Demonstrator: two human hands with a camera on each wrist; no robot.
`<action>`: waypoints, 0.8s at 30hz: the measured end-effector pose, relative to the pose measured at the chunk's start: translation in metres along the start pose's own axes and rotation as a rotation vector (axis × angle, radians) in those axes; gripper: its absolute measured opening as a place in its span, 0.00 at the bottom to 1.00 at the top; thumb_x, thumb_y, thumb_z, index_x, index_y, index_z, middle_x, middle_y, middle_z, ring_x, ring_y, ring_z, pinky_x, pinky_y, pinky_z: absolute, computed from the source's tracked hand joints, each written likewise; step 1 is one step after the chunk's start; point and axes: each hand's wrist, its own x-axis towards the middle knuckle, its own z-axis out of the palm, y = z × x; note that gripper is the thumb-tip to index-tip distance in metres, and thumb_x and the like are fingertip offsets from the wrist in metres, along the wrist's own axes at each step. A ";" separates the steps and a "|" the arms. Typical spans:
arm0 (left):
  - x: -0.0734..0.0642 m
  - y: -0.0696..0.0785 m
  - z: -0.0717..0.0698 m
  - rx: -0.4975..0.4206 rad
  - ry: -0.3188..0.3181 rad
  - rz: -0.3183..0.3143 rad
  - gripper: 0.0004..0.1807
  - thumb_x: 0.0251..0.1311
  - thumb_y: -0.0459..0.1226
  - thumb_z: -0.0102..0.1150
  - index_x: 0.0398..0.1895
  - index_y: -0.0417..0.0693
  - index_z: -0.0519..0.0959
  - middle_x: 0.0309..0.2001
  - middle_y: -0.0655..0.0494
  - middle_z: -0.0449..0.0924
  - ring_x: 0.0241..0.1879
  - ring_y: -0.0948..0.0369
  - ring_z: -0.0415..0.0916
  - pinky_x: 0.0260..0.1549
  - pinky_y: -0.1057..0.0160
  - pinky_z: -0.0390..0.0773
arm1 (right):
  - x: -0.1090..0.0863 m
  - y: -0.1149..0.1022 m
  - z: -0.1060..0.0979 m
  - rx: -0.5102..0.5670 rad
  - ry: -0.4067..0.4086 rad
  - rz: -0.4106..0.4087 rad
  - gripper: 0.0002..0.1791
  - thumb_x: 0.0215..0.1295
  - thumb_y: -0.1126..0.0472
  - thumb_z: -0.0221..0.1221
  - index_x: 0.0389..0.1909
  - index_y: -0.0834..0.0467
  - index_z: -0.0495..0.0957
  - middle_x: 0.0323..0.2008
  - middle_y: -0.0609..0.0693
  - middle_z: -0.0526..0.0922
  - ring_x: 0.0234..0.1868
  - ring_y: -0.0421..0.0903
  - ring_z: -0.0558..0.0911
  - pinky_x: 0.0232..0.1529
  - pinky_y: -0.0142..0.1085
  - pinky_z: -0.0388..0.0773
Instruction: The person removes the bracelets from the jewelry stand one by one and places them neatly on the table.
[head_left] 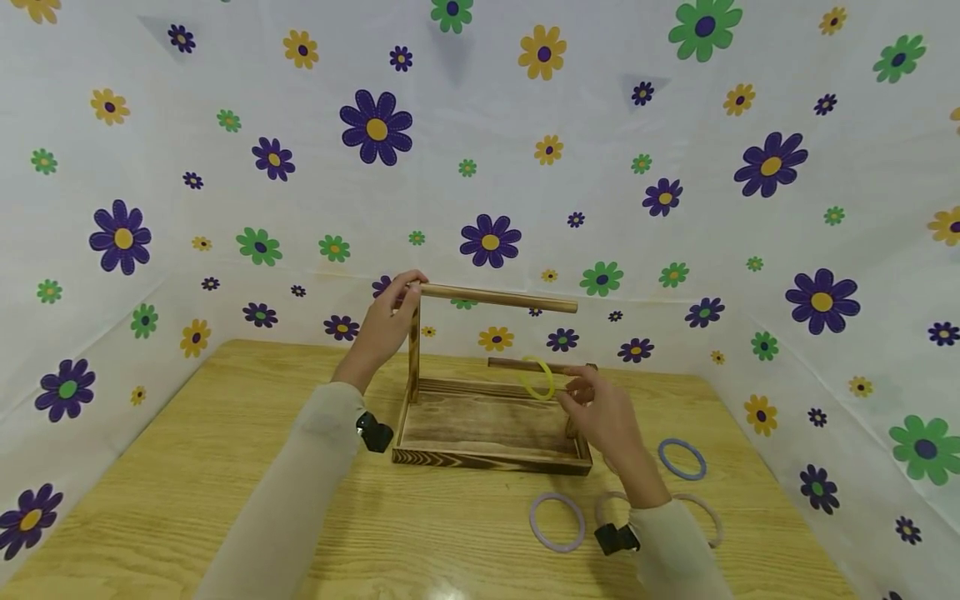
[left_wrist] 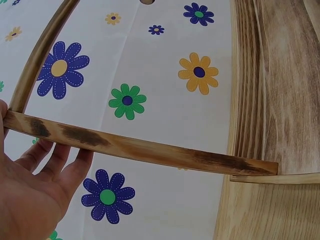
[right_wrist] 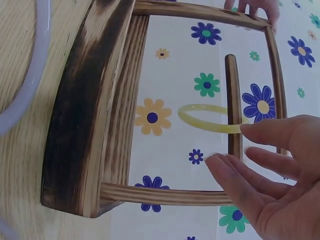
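Note:
A wooden stand (head_left: 491, 460) with a tray base carries an upper rod (head_left: 498, 297) on its left post and a lower rod (head_left: 506, 363) on its right one. At the top corner of the left post (left_wrist: 150, 152), my left hand (head_left: 386, 325) grips the wood, fingers behind it. A yellow ring (head_left: 552, 385) hangs around the lower rod. My right hand (head_left: 606, 412) is beside that ring, thumb and fingers apart. In the right wrist view, one fingertip of the right hand (right_wrist: 280, 180) appears to touch the edge of the yellow ring (right_wrist: 200, 122).
On the wooden table (head_left: 247, 483), a blue ring (head_left: 703, 471) lies to the right of the stand. A lilac ring (head_left: 534, 525) is in front, with more pale rings partly hidden under the right forearm. Flower-printed cloth (head_left: 480, 192) encloses the back and sides.

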 end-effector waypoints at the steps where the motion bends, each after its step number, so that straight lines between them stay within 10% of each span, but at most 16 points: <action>1: 0.000 0.000 0.000 0.000 -0.001 -0.001 0.21 0.81 0.57 0.34 0.68 0.67 0.68 0.54 0.49 0.76 0.57 0.48 0.74 0.49 0.47 0.73 | 0.002 0.000 0.002 -0.001 0.018 -0.008 0.20 0.68 0.62 0.66 0.60 0.60 0.81 0.41 0.60 0.89 0.40 0.56 0.89 0.38 0.48 0.84; 24: -0.001 0.003 0.000 -0.007 -0.004 -0.017 0.21 0.81 0.56 0.34 0.68 0.67 0.68 0.56 0.49 0.75 0.56 0.48 0.73 0.50 0.47 0.73 | 0.018 -0.008 0.026 0.093 0.178 -0.024 0.15 0.61 0.66 0.71 0.50 0.63 0.86 0.35 0.62 0.90 0.34 0.58 0.90 0.39 0.51 0.87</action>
